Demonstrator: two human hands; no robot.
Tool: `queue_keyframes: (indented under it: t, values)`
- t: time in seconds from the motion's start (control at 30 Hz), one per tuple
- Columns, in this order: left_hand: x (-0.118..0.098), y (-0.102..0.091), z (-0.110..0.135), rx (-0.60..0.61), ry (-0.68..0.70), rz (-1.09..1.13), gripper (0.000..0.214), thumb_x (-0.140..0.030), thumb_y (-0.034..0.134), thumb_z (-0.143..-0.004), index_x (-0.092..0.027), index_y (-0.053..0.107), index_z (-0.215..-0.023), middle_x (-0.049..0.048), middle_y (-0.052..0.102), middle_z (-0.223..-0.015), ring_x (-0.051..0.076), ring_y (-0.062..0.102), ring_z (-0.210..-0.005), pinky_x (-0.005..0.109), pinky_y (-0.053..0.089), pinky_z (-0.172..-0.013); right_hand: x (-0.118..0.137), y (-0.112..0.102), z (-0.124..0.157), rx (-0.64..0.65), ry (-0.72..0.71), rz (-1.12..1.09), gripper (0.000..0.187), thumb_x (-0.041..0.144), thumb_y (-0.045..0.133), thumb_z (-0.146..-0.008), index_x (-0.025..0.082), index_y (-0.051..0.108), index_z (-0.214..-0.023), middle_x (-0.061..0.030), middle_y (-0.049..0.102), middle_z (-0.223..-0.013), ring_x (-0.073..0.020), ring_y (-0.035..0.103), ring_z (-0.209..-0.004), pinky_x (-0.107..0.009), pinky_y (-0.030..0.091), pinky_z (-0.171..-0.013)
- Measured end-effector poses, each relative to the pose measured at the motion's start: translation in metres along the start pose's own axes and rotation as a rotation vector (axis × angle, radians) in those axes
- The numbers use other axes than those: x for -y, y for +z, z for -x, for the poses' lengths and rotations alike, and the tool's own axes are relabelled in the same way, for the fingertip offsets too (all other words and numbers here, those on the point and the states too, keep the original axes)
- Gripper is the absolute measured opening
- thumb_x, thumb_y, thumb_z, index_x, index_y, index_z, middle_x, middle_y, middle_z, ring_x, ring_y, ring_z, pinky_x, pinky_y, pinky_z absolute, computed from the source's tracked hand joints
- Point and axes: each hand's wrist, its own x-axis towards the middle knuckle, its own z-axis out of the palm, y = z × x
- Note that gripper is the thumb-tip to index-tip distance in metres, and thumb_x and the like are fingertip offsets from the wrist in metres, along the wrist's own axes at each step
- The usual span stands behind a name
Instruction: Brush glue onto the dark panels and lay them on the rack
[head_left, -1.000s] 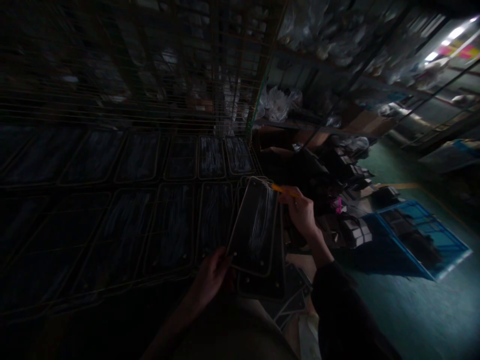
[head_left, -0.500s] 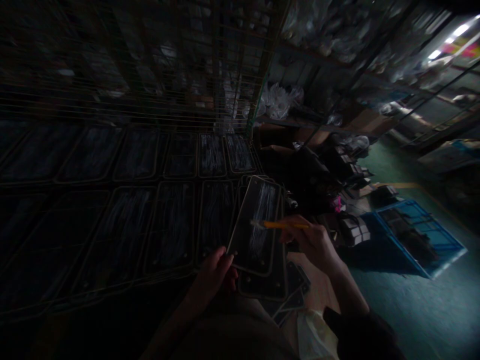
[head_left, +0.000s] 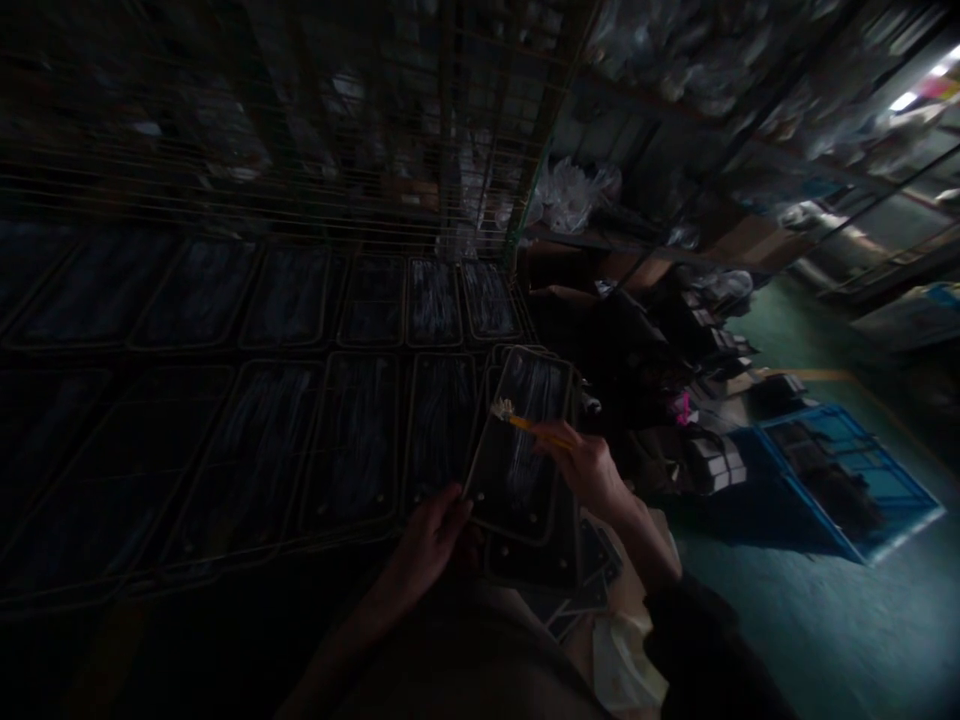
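From my head camera, my left hand (head_left: pixel 435 535) gripped the lower corner of a dark panel (head_left: pixel 521 445), tilted above the stack (head_left: pixel 551 570). My right hand (head_left: pixel 592 470) pinched a brush (head_left: pixel 525 420) on its upper half; white streaks covered part, while rows of streaked panels (head_left: pixel 352 430) lay on the desk.

We note a glossy dark panel (head_left: pixel 521 450) streaked with wet white; brush (head_left: pixel 525 424) handle yellow, bristles pale; crate (head_left: pixel 840 470) blue plastic.

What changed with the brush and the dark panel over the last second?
The right hand swept the yellow brush from the panel's top right corner down across its face, then up to its left edge. The left hand kept gripping the bottom left corner.
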Motion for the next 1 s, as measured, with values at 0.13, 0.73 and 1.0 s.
queue_keyframes:
  t: [0.13,0.73,1.0]
  values:
    - [-0.002,0.004,-0.001,0.075,-0.089,0.042,0.033,-0.053,0.053,-0.082,-0.020,0.048,-0.086,-0.0003,0.065,-0.062,0.015,0.062,-0.044,0.022,0.046,-0.040,0.031,-0.003,0.039,0.083,0.117,-0.117,0.024,0.032,0.043,-0.102,0.022,0.059,-0.118,-0.0035,0.070,-0.090,-0.0165,0.069,-0.081,-0.024,0.054,-0.070]
    - [0.004,-0.005,0.000,-0.022,0.086,-0.092,0.035,-0.046,0.055,-0.083,-0.017,0.060,-0.103,0.0032,0.067,-0.074,0.018,0.065,-0.061,0.028,0.051,-0.057,-0.042,-0.004,-0.020,-0.521,0.240,-0.293,0.032,0.047,0.047,-0.098,0.019,0.058,-0.109,-0.0052,0.070,-0.078,-0.0210,0.070,-0.071,-0.033,0.059,-0.067]
    - [0.003,-0.001,0.003,-0.021,0.091,-0.095,0.030,-0.045,0.053,-0.086,-0.017,0.059,-0.096,0.0027,0.066,-0.071,0.016,0.065,-0.057,0.025,0.051,-0.052,-0.007,0.014,0.014,-0.253,0.177,-0.298,0.028,0.038,0.044,-0.101,0.018,0.060,-0.110,-0.0036,0.069,-0.082,-0.0181,0.068,-0.076,-0.028,0.056,-0.072]
